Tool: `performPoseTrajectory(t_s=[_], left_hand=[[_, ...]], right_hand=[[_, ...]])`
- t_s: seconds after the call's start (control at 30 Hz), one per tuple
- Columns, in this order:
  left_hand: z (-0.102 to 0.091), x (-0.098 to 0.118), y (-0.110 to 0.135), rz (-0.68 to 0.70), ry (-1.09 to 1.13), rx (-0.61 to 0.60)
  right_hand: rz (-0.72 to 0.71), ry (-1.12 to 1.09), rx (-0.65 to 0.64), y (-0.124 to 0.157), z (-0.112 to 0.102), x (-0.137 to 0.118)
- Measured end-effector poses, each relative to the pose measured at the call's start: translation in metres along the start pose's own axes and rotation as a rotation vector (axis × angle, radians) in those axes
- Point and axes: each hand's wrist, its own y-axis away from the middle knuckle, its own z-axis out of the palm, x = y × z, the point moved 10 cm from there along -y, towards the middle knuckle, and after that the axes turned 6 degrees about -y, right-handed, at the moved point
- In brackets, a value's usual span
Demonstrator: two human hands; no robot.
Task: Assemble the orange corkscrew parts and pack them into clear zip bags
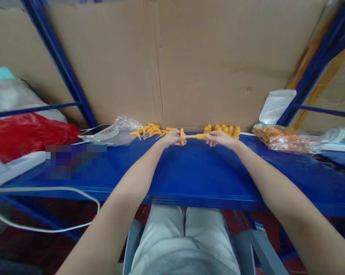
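Above the far part of the blue shelf, an orange plastic piece (192,136) stretches between both hands. It has a crossbar at its left end, a thin ridged shaft in the middle and a thicker right end. My left hand (172,138) is closed at the crossbar. The fingers of my right hand (218,138) pinch the thicker end. Left of my left hand lies a pile of orange pieces (151,130) with small metal chains. Just behind my right hand stands a row of rounded orange pieces (225,129), partly hidden by that hand.
Clear plastic bags and a phone (96,131) lie left of the pile. At the right is a clear bag of orange parts (278,137). A red bag (32,133) sits far left. Blue posts (60,65) and a cardboard wall (203,65) bound the shelf.
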Motion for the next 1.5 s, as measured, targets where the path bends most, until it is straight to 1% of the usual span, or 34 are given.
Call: performPoseTrajectory(t_s=[0.17, 0.3, 0.4, 0.5, 0.7, 0.8, 1.03, 1.2, 1.33, 1.5], left_hand=[[-0.001, -0.003, -0.004, 0.015, 0.004, -0.02], [-0.001, -0.003, -0.006, 0.03, 0.027, -0.017], [0.0, -0.001, -0.007, 0.044, 0.033, -0.018], [-0.001, -0.002, -0.007, 0.029, 0.015, -0.011], [-0.014, -0.008, -0.005, -0.008, 0.004, 0.052], [-0.014, -0.006, -0.003, -0.01, 0.004, 0.063], [-0.002, 0.001, 0.002, -0.021, 0.001, 0.019], [-0.003, 0.003, 0.002, -0.005, 0.003, 0.031], [-0.003, 0.002, 0.0, 0.012, 0.006, 0.007], [-0.003, -0.001, -0.001, -0.003, 0.0, 0.004]], right_hand=[[0.005, -0.052, -0.001, -0.001, 0.002, 0.005], [-0.031, -0.116, 0.007, -0.001, 0.0, 0.004], [-0.064, -0.137, 0.039, -0.003, -0.006, 0.003], [-0.083, -0.133, 0.086, -0.004, -0.015, 0.005], [-0.125, -0.104, 0.197, -0.005, -0.033, 0.007], [-0.129, -0.104, 0.188, -0.007, -0.032, 0.008], [-0.147, -0.07, 0.15, -0.01, -0.024, 0.006], [-0.146, -0.047, 0.164, -0.009, -0.024, 0.004], [-0.164, -0.051, 0.164, -0.008, -0.023, 0.001], [-0.12, -0.052, 0.138, -0.004, -0.019, -0.001]])
